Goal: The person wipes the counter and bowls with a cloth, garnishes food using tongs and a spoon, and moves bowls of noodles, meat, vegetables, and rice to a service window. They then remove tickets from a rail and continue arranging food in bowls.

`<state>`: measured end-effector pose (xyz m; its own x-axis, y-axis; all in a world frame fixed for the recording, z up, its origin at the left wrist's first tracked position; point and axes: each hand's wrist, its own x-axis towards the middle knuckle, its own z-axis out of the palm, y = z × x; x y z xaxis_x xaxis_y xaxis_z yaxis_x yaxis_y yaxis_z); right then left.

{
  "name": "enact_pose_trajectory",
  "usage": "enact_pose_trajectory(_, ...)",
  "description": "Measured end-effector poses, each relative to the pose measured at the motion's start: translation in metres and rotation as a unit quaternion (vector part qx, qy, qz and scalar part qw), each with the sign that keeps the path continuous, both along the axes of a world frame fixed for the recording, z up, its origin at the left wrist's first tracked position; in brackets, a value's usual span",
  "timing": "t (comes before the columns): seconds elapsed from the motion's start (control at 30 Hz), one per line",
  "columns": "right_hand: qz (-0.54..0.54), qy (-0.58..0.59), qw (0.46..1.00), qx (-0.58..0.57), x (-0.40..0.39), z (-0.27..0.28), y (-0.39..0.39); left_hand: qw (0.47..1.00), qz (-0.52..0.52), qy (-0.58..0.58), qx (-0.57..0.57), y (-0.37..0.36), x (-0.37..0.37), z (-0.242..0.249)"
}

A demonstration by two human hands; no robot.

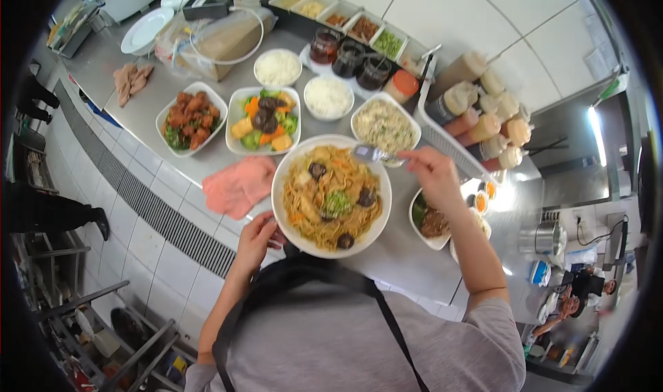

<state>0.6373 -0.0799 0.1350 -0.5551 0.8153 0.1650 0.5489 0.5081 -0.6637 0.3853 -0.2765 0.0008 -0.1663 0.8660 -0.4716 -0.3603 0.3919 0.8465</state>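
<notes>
A large white bowl (278,219) of noodles (331,216) stands at the counter's near edge, topped with dark mushroom pieces and chopped greens. My left hand (257,238) is at its lower left rim, fingers curled against the side and partly hidden. In my right hand (434,174) is a metal spoon (376,154), pinched by its handle. The spoon's head reaches over the bowl's upper right rim, beside a white dish of fried rice (385,126). Left of the bowl lies a pink cloth (238,185).
Around the bowl stand mixed vegetables (264,119), fried meat pieces (190,119), two bowls of white rice (329,97) and a meat dish (434,223). Sauce bottles (483,119) fill a basket at right. Topping trays (362,27) and dark jars (349,59) line the wall. People (577,299) work far right.
</notes>
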Motion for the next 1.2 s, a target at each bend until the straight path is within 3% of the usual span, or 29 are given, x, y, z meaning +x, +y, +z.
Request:
enact_pose_trajectory(0.03,-0.037,-0.013,0.998,-0.04,0.0,0.009,0.029,1.0,0.013,-0.017,-0.005,-0.001,0.0,-0.002)
enact_pose_trajectory(0.1,-0.061,-0.054,0.997,-0.001,-0.012,0.033,0.092,0.999,0.03,-0.025,0.001,0.001,0.001,0.0)
enact_pose_trajectory(0.23,-0.095,-0.166,0.952,0.237,-0.055,0.02,0.242,0.998,0.054,-0.043,0.0,0.001,0.002,-0.013)
enact_pose_trajectory(0.33,-0.11,-0.232,0.925,0.28,-0.102,0.018,0.288,0.996,0.079,-0.044,-0.007,0.003,0.005,-0.009)
enact_pose_trajectory(0.4,-0.141,-0.387,0.879,0.242,-0.129,0.009,0.306,0.995,0.09,-0.045,-0.013,0.002,0.007,-0.01)
enact_pose_trajectory(0.5,-0.087,-0.435,0.865,0.233,-0.158,0.005,0.309,0.993,0.105,-0.057,-0.021,0.004,0.008,-0.001)
enact_pose_trajectory(0.83,-0.129,-0.382,0.905,0.135,-0.169,-0.002,0.306,0.993,0.1,-0.063,-0.007,0.004,0.006,-0.006)
enact_pose_trajectory(0.9,-0.082,-0.446,0.882,0.126,-0.176,0.011,0.297,0.993,0.093,-0.066,-0.004,0.004,0.005,-0.006)
enact_pose_trajectory(1.03,-0.117,-0.413,0.898,0.099,-0.178,-0.03,0.339,0.995,0.083,-0.056,0.004,0.005,0.003,-0.006)
enact_pose_trajectory(1.2,-0.258,-0.218,0.94,0.045,-0.16,-0.06,0.333,0.991,0.109,-0.081,0.011,0.002,0.009,-0.003)
